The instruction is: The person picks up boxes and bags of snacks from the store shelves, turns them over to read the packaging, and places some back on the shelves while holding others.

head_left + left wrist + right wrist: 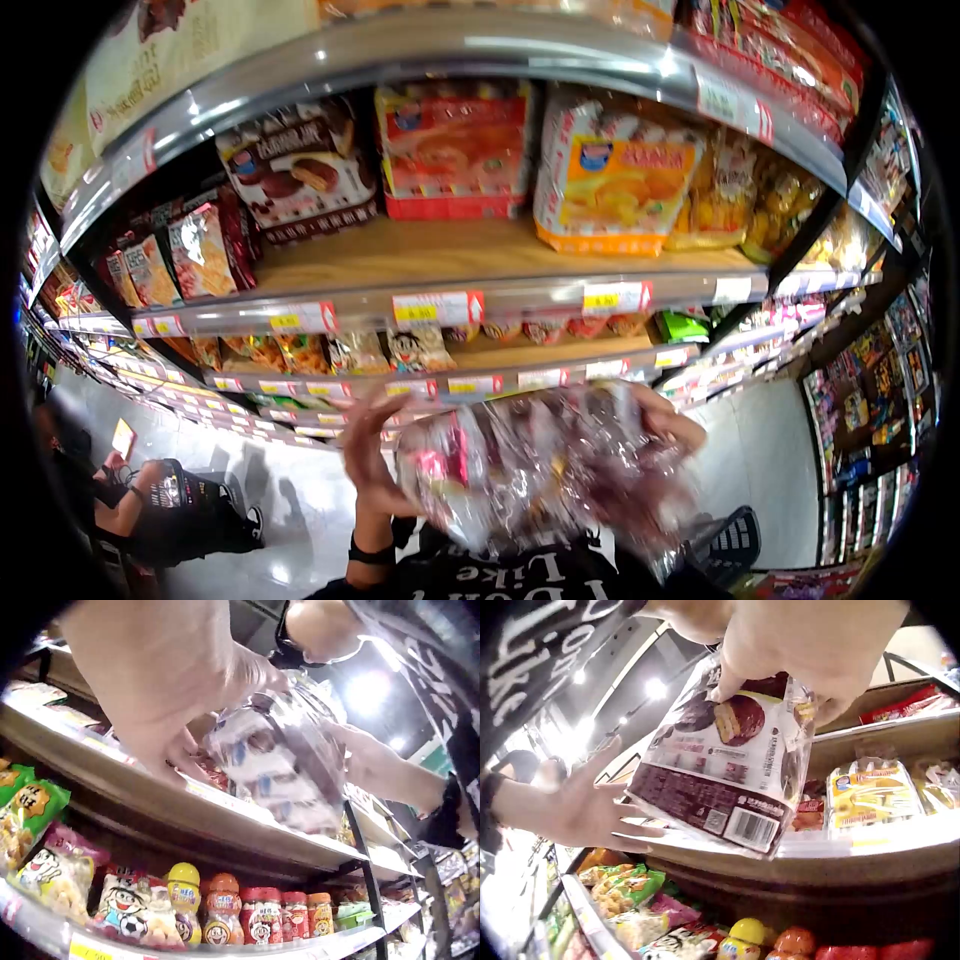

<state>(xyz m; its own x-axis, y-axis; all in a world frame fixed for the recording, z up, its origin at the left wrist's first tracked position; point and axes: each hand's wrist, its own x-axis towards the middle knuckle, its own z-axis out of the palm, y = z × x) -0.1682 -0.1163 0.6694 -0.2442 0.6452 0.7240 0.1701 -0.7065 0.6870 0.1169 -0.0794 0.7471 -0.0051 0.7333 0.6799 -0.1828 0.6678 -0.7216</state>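
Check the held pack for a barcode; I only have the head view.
Observer: Yes. The right wrist view shows the snack-cake pack with a barcode near a bottom corner and a QR code beside it.
Operator: Any picture on that face?
Observer: Printed round, dark-coated cakes, one opened to show a pale layer.
Operator: Contents visible from the other side?
Observer: Left wrist view: rows of white-and-blue packets through the clear wrap. Can't count them.

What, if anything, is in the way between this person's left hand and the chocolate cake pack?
Nothing visible. The left hand is open beside the chocolate cake pack, though whether it touches is unclear. The right hand grips the pack's upper end; the shelf edge lies behind.
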